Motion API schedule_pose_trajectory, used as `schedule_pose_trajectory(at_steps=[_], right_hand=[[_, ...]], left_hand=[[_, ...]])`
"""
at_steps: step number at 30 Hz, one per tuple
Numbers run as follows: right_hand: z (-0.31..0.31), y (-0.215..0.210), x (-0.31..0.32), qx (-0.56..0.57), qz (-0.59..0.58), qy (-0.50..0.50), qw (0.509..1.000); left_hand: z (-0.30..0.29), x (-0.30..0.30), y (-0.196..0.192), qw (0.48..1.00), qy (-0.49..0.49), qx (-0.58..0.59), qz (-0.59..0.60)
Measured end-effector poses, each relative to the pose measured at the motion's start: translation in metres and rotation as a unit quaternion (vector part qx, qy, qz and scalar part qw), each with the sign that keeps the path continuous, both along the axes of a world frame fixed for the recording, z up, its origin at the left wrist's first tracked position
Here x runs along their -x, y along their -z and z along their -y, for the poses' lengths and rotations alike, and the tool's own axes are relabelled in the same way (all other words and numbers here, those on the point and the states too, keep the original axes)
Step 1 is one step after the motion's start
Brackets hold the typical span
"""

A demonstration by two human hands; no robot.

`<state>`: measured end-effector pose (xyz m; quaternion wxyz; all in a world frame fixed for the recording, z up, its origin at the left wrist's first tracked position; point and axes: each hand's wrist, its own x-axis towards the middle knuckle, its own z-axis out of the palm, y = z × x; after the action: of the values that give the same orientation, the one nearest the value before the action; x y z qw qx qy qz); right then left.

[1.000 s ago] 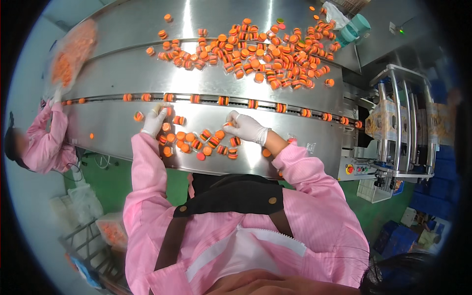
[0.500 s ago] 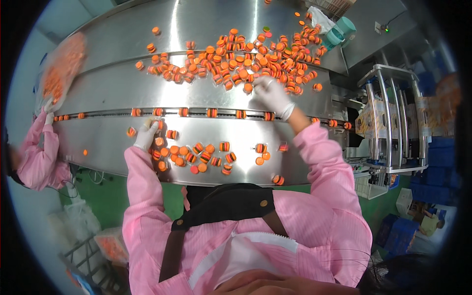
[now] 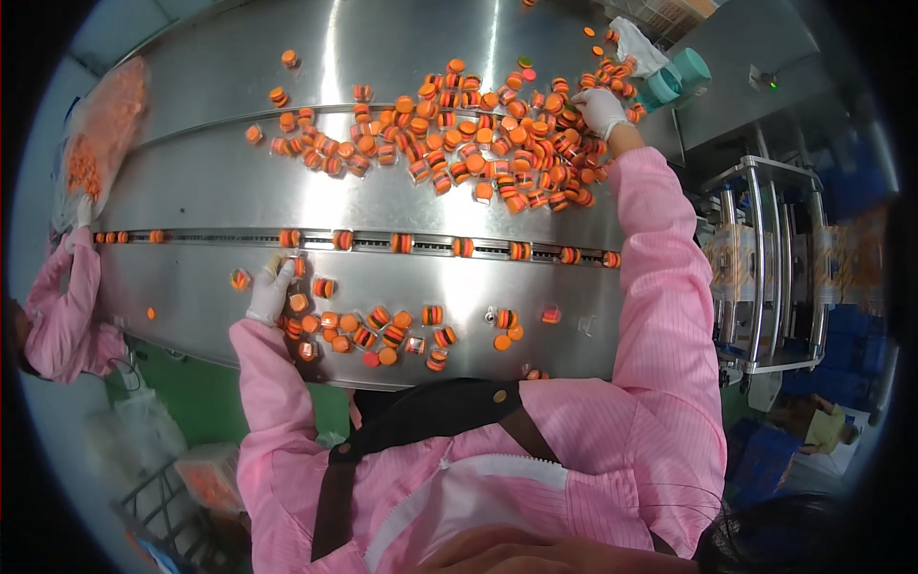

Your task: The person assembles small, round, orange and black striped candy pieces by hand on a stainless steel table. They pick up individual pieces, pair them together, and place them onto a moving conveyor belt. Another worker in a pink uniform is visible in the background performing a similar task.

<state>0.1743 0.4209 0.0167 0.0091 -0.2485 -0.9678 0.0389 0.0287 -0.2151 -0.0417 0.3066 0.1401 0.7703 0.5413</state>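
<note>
Near the slotted conveyor track (image 3: 373, 243), my left hand (image 3: 272, 290), in a white glove, has its thumb and fingers closed on a burger-shaped gummy candy (image 3: 297, 268). My right hand (image 3: 601, 112), also gloved, reaches across to the far right. Its fingers are stretched out over the edge of a large pile of burger-shaped candies (image 3: 497, 143) with orange tops and green and red layers; I see nothing gripped in them. Many candies sit in small clear plastic cups. Single candies stand spaced along the track. A smaller group (image 3: 379, 320) lies on the steel on my side.
A packing machine with metal rollers (image 3: 765, 258) stands at the track's right end. Beyond the pile are a teal cup (image 3: 688, 69) and a white cloth (image 3: 636, 46). At the far left, a co-worker in a pink sleeve (image 3: 69, 292) holds a big clear bag of orange candies (image 3: 105, 134).
My right hand has moved outward and to the right, from the pile's near edge to its far right side. Candies on the track have shifted right. My left hand stays beside the track.
</note>
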Motion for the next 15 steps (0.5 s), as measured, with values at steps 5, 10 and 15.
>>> schedule_pose_trajectory(at_steps=[5, 10, 15], right_hand=[[-0.003, -0.005, 0.016, -0.007, 0.099, 0.01, 0.995], [-0.007, -0.002, 0.022, 0.027, 0.123, 0.015, 0.992], [-0.021, 0.023, 0.015, -0.04, 0.052, -0.051, 0.997]], left_hand=[[-0.004, -0.002, -0.008, 1.0, 0.003, 0.021, -0.004], [-0.005, -0.003, -0.011, 0.999, 0.01, 0.03, -0.024], [-0.012, -0.009, -0.012, 0.999, -0.032, 0.022, -0.013]])
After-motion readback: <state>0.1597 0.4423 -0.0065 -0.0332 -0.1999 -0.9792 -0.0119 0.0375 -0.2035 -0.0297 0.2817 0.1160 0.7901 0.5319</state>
